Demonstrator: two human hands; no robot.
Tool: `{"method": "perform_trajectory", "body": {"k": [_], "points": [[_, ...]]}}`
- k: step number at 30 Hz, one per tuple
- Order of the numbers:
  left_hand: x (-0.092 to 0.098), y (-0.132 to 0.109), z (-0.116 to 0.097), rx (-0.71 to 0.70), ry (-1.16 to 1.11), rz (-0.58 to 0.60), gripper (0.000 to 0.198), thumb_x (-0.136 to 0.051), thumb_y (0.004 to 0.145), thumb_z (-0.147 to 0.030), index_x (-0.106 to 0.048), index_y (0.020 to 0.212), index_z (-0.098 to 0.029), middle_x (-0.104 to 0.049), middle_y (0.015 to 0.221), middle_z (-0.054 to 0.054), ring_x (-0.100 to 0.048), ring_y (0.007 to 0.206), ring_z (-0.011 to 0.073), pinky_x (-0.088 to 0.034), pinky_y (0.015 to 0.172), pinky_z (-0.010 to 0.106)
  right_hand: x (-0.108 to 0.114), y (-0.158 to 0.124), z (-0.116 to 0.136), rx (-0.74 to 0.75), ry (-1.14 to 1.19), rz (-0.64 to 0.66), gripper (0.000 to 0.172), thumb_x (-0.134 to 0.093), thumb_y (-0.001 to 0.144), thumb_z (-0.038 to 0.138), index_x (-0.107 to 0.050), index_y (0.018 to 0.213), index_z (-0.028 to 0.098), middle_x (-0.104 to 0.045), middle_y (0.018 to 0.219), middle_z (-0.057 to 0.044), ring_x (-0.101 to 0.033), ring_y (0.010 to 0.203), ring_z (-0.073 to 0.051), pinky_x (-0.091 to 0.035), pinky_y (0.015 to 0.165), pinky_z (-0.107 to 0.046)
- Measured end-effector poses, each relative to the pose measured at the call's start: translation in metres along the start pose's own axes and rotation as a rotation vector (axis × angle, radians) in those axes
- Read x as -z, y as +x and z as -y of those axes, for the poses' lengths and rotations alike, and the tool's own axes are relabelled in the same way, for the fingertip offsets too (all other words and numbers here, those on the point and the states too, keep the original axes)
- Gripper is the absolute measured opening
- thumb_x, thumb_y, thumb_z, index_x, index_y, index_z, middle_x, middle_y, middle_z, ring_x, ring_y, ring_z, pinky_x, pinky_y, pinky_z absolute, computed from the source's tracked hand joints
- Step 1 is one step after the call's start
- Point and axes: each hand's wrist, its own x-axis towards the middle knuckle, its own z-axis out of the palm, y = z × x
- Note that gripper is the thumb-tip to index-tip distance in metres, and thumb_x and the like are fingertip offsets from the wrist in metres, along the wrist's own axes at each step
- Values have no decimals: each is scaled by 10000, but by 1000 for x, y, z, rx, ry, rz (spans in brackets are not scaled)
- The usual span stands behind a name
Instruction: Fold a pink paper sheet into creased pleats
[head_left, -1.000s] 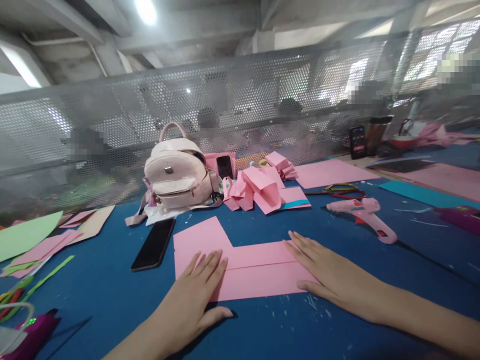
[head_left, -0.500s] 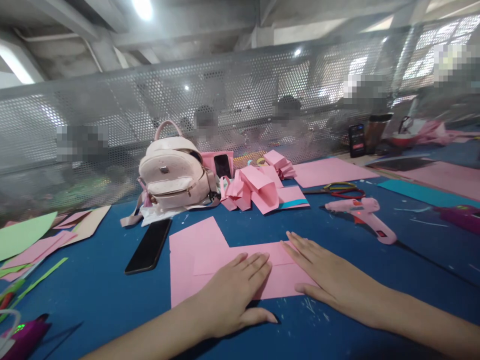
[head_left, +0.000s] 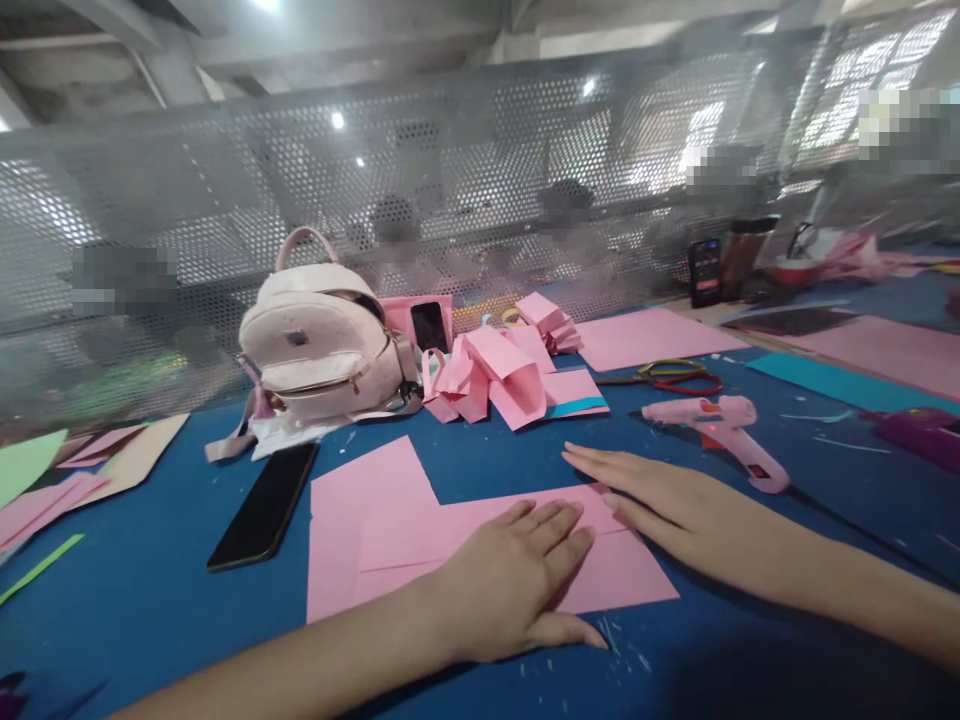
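Slid rightward, left hand (head_left: 510, 585) presses pink paper (head_left: 375, 520), fingers (head_left: 555, 525) flat.

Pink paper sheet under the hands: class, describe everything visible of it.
The pink paper sheet is thin, L-shaped, with a folded layer along its lower strip. It lies flat on the blue table. The left hand presses palm-down on its right half; the right hand rests open on its far right corner. A black phone lies left of it, apart.
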Motion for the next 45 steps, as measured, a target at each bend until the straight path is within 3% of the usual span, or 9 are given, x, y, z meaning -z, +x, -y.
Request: {"method": "perform_trajectory", "body": {"k": [9,13,18,23,27,32,39,43,45], "points": [[-2,28,2,-63,35,8,799,-426,966,-649,-342,1512,-71,-321,1579,214,-254,1491,315,-217,1217,458,-3,8,-12,31,72,-43,507,-370,1025,446,-446,1501,290,-468,1531,-22,-438,1403,-271,-362,1171,-469],[-5,35,4,-74,33,-14,791,-458,957,-644,-358,1506,-84,-350,1565,220,-315,1463,344,-246,1207,469,-2,7,-10,11,96,-28,520,-373,1015,485,-487,1477,275,-492,1512,-36,-457,1388,-286,-374,1161,-477],[-11,41,6,-95,-4,-54,754,-462,948,-662,-447,1430,-82,-530,1424,206,-427,1394,332,-248,1206,447,0,2,-3,42,155,115,513,-361,1028,474,-444,1501,292,-442,1544,-21,-412,1418,-287,-334,1182,-501],[-17,38,5,-96,-111,-105,699,-446,965,-654,-450,1415,-120,-445,1511,184,-371,1435,271,-234,1212,411,8,9,11,166,208,327,484,-351,1045,422,-417,1508,297,-383,1573,-2,-354,1451,-251,-282,1213,-470],[-19,36,3,-79,-144,-100,686,-530,961,-593,-390,1478,-164,-370,1572,153,-317,1466,277,-214,1215,445,14,22,22,178,169,332,506,-451,1009,451,-471,1475,257,-429,1537,-51,-405,1422,-273,-307,1198,-477],[-17,36,4,-94,-177,-69,721,-543,970,-557,-297,1544,-197,-351,1593,92,-318,1465,312,-325,1172,455,13,47,35,241,89,378,531,-508,996,453,-477,1472,221,-463,1512,-81,-415,1416,-281,-316,1189,-484],[-23,33,6,0,-305,-66,756,-582,929,-605,-315,1547,-261,-424,1556,51,-418,1399,363,-396,1125,482,-5,87,60,482,-19,419,608,-486,1006,487,-419,1507,150,-377,1566,-125,-310,1470,-294,-253,1211,-509],[-23,31,7,27,-466,0,829,-579,916,-637,-248,1572,-253,-495,1500,92,-512,1332,349,-422,1104,510,-16,112,81,588,-91,450,615,-458,1013,497,-434,1497,118,-359,1571,-170,-286,1478,-313,-262,1199,-531],[-20,31,7,17,-553,14,852,-550,927,-646,-194,1586,-240,-453,1529,108,-472,1368,347,-400,1122,518,-21,123,92,623,-118,462,621,-453,1015,497,-429,1498,107,-360,1571,-178,-290,1477,-312,-259,1202,-518]]}}
